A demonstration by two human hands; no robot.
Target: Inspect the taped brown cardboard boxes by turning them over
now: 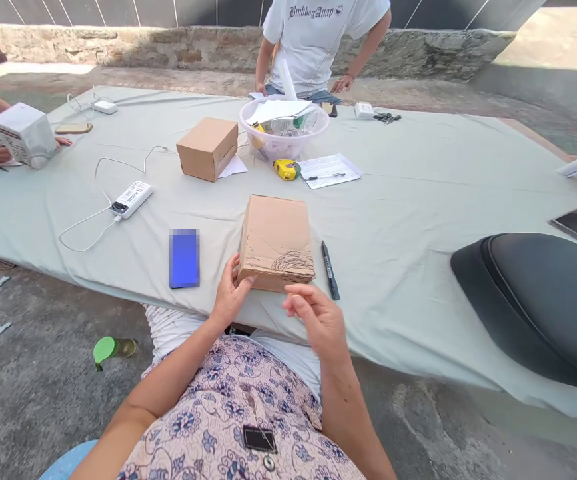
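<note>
A brown cardboard box (276,230) lies on the cloth in front of me, with dark scribbled lines on its top near the right front corner. My left hand (231,293) grips its near left corner, thumb on the front edge and fingers along the side. Just off the near right corner hovers my right hand (318,317), its fingers curled and the thumb close to the index finger, with nothing seen in them. A black marker (330,270) rests to the right of the box. Left of it is a blurred-out blue rectangle (184,259).
Farther back stand another cardboard box (207,148), a tape measure (286,169), a written sheet (341,175) and a filled basket (318,130). A power strip (131,199) with cables sits left; a black padded seat (533,307) lies right. Other people are around the table.
</note>
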